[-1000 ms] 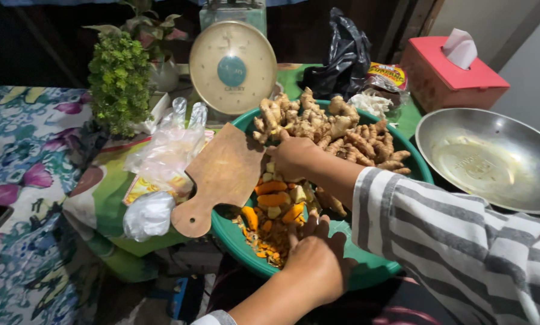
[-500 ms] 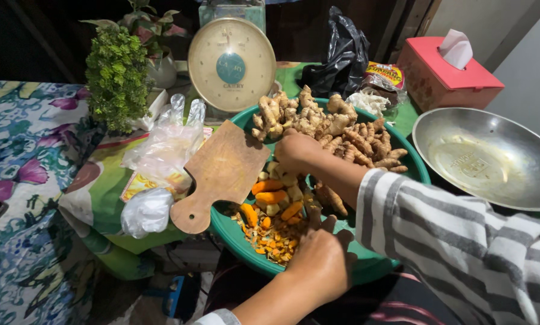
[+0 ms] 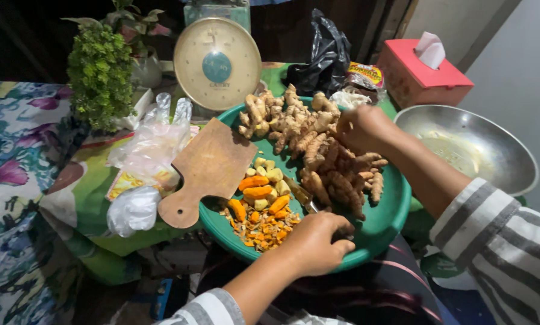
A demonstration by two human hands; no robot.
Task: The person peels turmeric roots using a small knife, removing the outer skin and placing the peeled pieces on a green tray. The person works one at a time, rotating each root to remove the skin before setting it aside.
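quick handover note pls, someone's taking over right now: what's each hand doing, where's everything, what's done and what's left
Left hand: resting palm down on the near rim of the green basin, over a knife lying in it; grip unclear.
Right hand: fingers closed around an unpeeled root in the pile of raw rhizomes at the basin's far side.
Done: peeled orange and pale pieces and a heap of peelings at the near-left side.
Left: most of the pile is unpeeled.
Wooden cutting board leans on the basin's left rim; metal bowl sits to the right.

Green-clothed table point(image 3: 95, 198) bears basin point(image 3: 396, 207), scale point(image 3: 216, 63), steel bowl point(image 3: 493, 141).
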